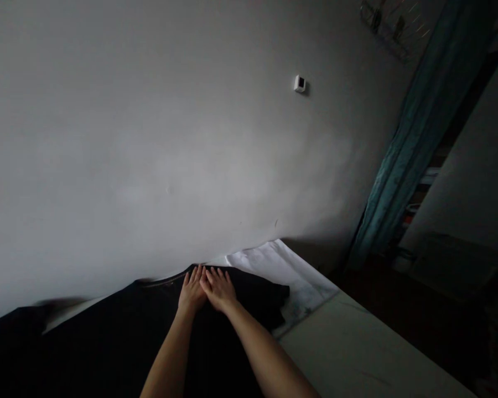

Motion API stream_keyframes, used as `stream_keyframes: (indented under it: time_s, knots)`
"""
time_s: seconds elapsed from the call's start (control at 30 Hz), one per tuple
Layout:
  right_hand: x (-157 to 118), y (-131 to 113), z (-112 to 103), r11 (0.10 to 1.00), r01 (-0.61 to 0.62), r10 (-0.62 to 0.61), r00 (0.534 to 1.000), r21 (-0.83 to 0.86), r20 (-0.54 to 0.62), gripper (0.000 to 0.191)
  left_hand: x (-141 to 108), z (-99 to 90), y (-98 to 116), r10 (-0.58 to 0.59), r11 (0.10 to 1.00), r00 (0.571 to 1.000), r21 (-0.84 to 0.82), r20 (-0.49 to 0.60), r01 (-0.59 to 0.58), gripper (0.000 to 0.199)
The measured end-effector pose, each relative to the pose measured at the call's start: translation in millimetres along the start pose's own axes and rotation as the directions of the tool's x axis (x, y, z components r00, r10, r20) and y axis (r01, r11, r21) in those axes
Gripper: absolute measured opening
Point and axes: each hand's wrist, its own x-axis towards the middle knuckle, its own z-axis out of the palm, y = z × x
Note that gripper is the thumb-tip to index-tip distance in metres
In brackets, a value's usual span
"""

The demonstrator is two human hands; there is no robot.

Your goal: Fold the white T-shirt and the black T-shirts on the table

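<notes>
A black shirt is spread over the table, its neckline toward the wall and one sleeve reaching right. My left hand lies flat on the shirt beside the collar, fingers extended toward the wall. Touching it on the right, my right hand also rests flat on the fabric near the shoulder, its fingers stretched out. Neither hand grips anything. Part of the shirt under the palms is hidden.
White cloth or paper lies at the table's far corner, beyond the right sleeve. The pale marbled table ends along a slanting right edge. A grey wall stands directly behind; a teal curtain hangs at the right.
</notes>
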Motion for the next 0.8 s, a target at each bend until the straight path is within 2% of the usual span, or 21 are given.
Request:
stream_keyframes:
  time_s: [0.1,0.2,0.3,0.37,0.43,0.53,0.6,0.67,0.73,0.8]
  knots:
    - [-6,24,-6,0.996,0.007,-0.007,1.0,-0.091,0.003,0.059,3,-1.0,5,-0.026,0.999,0.999,-0.03,-0.018,0.026,0.056]
    - [-7,28,-15,0.984,-0.022,0.028,0.999,-0.178,0.03,0.056,1,-8.9,9,-0.047,0.997,0.998,-0.067,-0.037,0.044,0.053]
    - [-5,4,-18,0.964,-0.11,0.123,0.992,-0.243,0.038,0.056,-16,-23.1,6,-0.078,0.993,0.995,-0.088,-0.055,0.073,0.05]
    - [-9,-24,-13,0.958,-0.137,0.148,0.989,-0.252,0.025,0.056,-40,-33.1,-1,-0.114,0.99,0.992,-0.085,-0.059,0.109,0.052]
    - [-19,-57,2,0.971,-0.106,0.113,0.993,-0.212,0.02,0.055,-71,-41.5,-12,-0.157,0.985,0.986,-0.073,-0.051,0.153,0.054]
    - [-45,-94,29,0.995,-0.006,0.01,0.999,-0.096,0.035,0.054,-125,-50.1,-41,-0.175,0.984,0.984,-0.037,0.001,0.175,0.055]
    - [-64,-99,39,0.996,0.076,-0.075,0.997,-0.042,0.032,0.057,-159,-55.8,-71,-0.153,0.988,0.987,0.011,0.053,0.153,0.054]
    - [-80,-84,35,0.987,0.158,-0.157,0.987,-0.026,0.039,0.061,-190,-64.8,-110,-0.156,0.986,0.983,0.067,0.098,0.15,0.052]
    - [-89,-58,19,0.979,0.198,-0.196,0.978,-0.037,0.067,0.058,-214,-79.2,-148,-0.203,0.976,0.968,0.113,0.149,0.188,0.051]
    - [-92,-34,0,0.99,0.111,-0.106,0.993,-0.085,0.052,0.054,-229,-97.5,-173,-0.238,0.965,0.947,0.164,0.216,0.206,0.051]
